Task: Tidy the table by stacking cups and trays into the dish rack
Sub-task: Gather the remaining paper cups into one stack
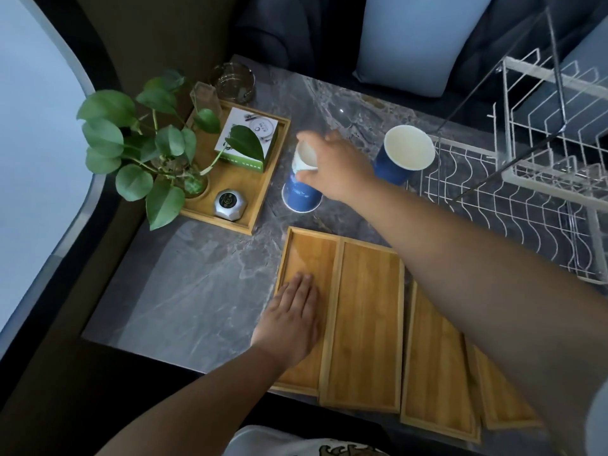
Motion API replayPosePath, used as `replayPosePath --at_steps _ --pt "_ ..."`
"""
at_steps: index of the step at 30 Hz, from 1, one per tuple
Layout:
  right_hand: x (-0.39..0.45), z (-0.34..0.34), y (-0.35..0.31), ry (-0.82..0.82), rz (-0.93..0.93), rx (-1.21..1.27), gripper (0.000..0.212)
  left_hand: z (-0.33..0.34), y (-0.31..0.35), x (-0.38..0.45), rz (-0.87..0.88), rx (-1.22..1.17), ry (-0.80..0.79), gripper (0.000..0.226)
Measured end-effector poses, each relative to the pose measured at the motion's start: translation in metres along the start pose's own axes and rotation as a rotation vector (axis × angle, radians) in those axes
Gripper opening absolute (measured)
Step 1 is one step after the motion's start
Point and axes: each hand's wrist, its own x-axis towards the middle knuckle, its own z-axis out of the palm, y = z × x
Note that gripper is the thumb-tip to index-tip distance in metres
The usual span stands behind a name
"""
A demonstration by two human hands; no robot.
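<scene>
My right hand [332, 166] grips the raised base of an upside-down blue paper cup [301, 192] that stands rim-down on the marble table. A second blue paper cup [406, 153] stands upright just right of it, beside the white wire dish rack [526, 205]. Several shallow bamboo trays lie side by side near the table's front edge. My left hand [291, 319] rests flat, fingers straight, on the leftmost tray [312, 258]. A wider bamboo tray [368, 324] lies right of it, and my right forearm crosses over the others.
A larger wooden tray [230, 189] at the back left holds a leafy plant [141, 149], a green-and-white box [250, 139] and a silver tin [228, 205]. A glass ashtray [235, 82] and a clear glass [205, 97] stand behind it. Cushions lie beyond the table.
</scene>
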Motion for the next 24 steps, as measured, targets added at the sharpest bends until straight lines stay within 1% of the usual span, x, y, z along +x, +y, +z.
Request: replayPosePath --at_steps 4,6,9,13,14,17,18,21,24 --pt "-0.022 0.011 0.029 0.171 0.037 0.266 0.061 0.004 0.000 -0.003 -0.002 -0.028 -0.012 0.062" --pt "-0.038 0.024 0.045 0.145 0.110 0.327 0.059 0.004 -0.002 -0.003 -0.006 -0.025 -0.009 0.062" --pt "-0.056 0.046 0.065 0.020 0.216 0.268 0.059 0.004 -0.003 -0.004 -0.010 -0.032 -0.020 0.063" --pt "-0.061 0.064 0.079 -0.094 0.275 0.209 0.074 0.001 0.000 -0.005 -0.008 -0.021 -0.020 0.062" --pt "-0.061 0.066 0.081 -0.109 0.272 0.195 0.074 0.000 0.001 -0.004 -0.010 -0.018 -0.017 0.061" --pt "-0.058 0.065 0.084 -0.136 0.250 0.212 0.066 0.000 -0.001 -0.003 0.000 -0.015 -0.005 0.061" --pt "-0.058 0.064 0.084 -0.149 0.249 0.224 0.068 0.000 -0.001 -0.002 0.000 -0.012 -0.007 0.062" --pt "-0.055 0.061 0.080 -0.160 0.190 0.140 0.087 -0.001 -0.001 -0.003 -0.008 0.001 -0.030 0.061" --pt "-0.042 0.055 0.063 -0.108 0.054 -0.006 0.094 0.002 -0.002 -0.003 -0.008 -0.017 -0.027 0.062"
